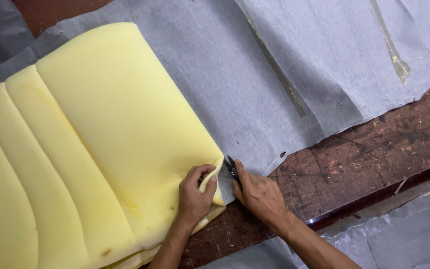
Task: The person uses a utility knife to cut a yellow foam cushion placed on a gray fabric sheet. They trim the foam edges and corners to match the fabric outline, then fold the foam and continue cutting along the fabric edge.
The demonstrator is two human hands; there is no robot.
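A large yellow foam cushion (100, 129) with stitched channels lies on a sheet of grey fabric (274, 65). My left hand (195, 192) pinches and lifts the foam's near right corner. Right beside it, my right hand (257, 194) grips a small dark cutting tool (231, 167) whose tip sits at the fabric edge by that corner.
A worn brown wooden table (374, 154) carries everything; its front edge runs along the lower right. The grey fabric has yellowish glue strips (391, 47) across it. More grey sheet material (404, 234) lies below the table edge at bottom right.
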